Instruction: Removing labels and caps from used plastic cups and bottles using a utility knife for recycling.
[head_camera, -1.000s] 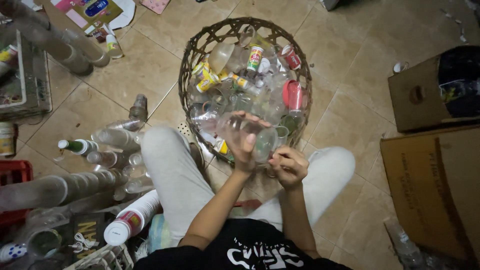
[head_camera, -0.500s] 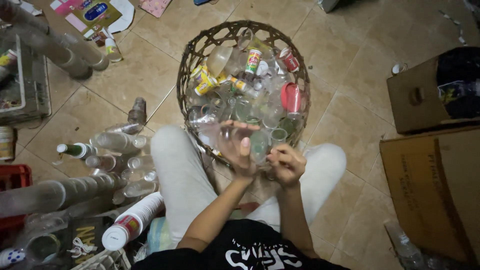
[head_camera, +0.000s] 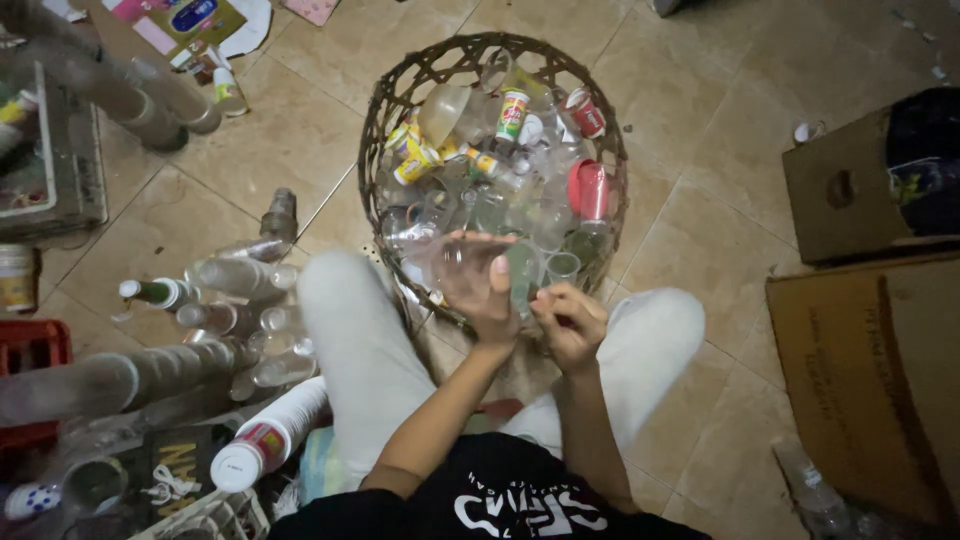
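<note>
the left hand (head_camera: 480, 285) holds a clear plastic cup (head_camera: 450, 262) in the middle of the frame. the right hand (head_camera: 568, 320) pinches its rim beside the basket (head_camera: 400, 100).

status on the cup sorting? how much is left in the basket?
Done: long stacks of nested cups lie on the floor to the person's left. In hand: the left hand holds a clear cup; the right hand pinches something too small to tell. Left: the basket holds many loose cups.
</note>
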